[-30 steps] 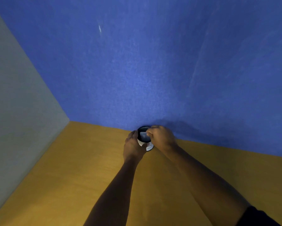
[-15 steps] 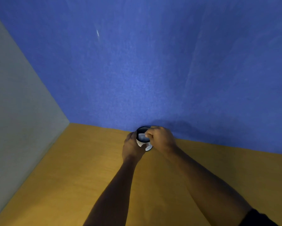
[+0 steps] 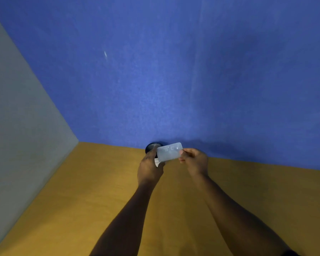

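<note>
A small round container (image 3: 151, 147) with a dark rim and a white side stands on the yellow-brown tabletop (image 3: 81, 191), close to the blue wall. My left hand (image 3: 149, 168) is wrapped around its side. My right hand (image 3: 193, 159) pinches the right end of a pale translucent rectangular piece (image 3: 169, 152), flat like a card or sachet. The piece hangs in the air just right of the container's opening and covers part of it. What the container holds is hidden.
A blue wall (image 3: 174, 80) rises straight behind the table. A grey wall (image 3: 16, 126) closes off the left side. The tabletop runs wide to the left and right of my forearms.
My right hand has drawn the pale rectangular piece out of the container and moved right with it. My left hand stays on the container. The view has tilted slightly.
</note>
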`<action>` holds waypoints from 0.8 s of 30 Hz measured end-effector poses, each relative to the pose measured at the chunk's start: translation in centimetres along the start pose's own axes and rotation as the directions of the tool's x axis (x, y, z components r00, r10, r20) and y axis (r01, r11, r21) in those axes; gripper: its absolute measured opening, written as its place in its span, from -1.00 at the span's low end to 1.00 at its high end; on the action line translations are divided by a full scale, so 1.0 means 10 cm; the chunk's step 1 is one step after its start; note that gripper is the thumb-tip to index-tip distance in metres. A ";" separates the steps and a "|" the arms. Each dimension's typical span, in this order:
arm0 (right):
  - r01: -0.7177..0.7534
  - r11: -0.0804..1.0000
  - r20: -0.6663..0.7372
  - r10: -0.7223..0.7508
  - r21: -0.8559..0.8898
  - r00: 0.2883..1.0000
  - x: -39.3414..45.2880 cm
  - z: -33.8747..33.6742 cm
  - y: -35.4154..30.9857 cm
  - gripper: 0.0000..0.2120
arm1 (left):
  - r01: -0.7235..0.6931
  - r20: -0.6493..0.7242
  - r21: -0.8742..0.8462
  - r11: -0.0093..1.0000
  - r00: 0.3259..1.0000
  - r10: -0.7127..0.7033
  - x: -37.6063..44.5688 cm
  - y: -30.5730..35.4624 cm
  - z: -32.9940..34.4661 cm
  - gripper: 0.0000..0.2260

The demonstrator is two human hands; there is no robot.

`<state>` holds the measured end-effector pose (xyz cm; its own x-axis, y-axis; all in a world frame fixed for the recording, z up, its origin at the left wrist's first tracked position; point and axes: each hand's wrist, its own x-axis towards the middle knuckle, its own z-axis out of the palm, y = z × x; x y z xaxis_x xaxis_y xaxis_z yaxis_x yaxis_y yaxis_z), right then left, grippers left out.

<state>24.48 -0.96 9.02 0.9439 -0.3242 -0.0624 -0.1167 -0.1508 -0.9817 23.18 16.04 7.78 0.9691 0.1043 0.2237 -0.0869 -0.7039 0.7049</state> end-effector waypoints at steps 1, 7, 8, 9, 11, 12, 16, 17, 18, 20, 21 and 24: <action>-0.016 1.000 -0.006 0.016 0.015 1.000 -0.05 -0.10 0.02 -0.80 | 0.001 0.008 0.010 1.000 1.000 -0.001 -0.08 0.05 0.03 -0.53; -0.130 0.989 -0.019 0.132 0.068 0.991 -0.38 -0.68 0.24 -0.85 | -0.036 0.119 0.013 0.999 0.992 0.034 -0.58 0.33 0.27 -0.33; -0.165 0.983 -0.023 0.167 0.074 0.986 -0.46 -0.81 0.30 -0.85 | -0.038 0.147 0.017 0.999 0.988 0.035 -0.68 0.37 0.33 -0.32; -0.188 0.981 -0.021 0.189 0.049 0.982 -0.54 -0.94 0.38 -0.85 | -0.041 0.181 0.024 0.999 0.983 0.036 -0.78 0.41 0.39 -0.32; -0.218 0.975 -0.043 0.216 -0.042 0.975 -0.76 -1.32 0.57 -0.82 | -0.085 0.272 0.033 0.996 0.960 0.073 -1.06 0.54 0.58 -0.33; -0.223 0.971 -0.034 0.221 -0.085 0.975 -0.82 -1.41 0.63 -0.81 | -0.100 0.309 0.049 0.994 0.948 0.080 -1.13 0.54 0.62 -0.33; -0.207 0.923 0.028 0.228 -0.323 0.973 -1.03 -1.64 0.86 -0.77 | -0.113 0.438 0.122 0.986 0.898 0.049 -1.38 0.51 0.76 -0.31; -0.198 0.907 0.040 0.229 -0.371 0.973 -1.07 -1.66 0.88 -0.78 | -0.113 0.461 0.136 0.984 0.887 0.038 -1.43 0.48 0.79 -0.31; -0.188 0.889 0.051 0.229 -0.417 0.972 -1.14 -1.72 0.93 -0.78 | -0.112 0.491 0.147 0.983 0.871 0.026 -1.51 0.49 0.83 -0.31; -0.154 0.842 0.088 0.231 -0.516 0.969 -1.27 -1.86 1.05 -0.71 | -0.100 0.547 0.153 0.983 0.837 0.001 -1.71 0.52 0.91 -0.32; -0.153 0.819 0.099 0.247 -0.554 0.964 -1.35 -1.92 1.10 -0.70 | -0.094 0.568 0.155 0.983 0.823 -0.011 -1.81 0.52 0.95 -0.32; -0.161 0.757 0.112 0.295 -0.634 0.949 -1.51 -2.07 1.20 -0.81 | -0.094 0.612 0.171 0.981 0.790 -0.031 -2.06 0.54 1.02 -0.34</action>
<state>2.46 -17.23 1.93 0.8958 -0.2471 -0.3695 -0.4356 -0.6537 -0.6188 5.14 2.88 0.11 0.9099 -0.3258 -0.2569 -0.1369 -0.8202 0.5555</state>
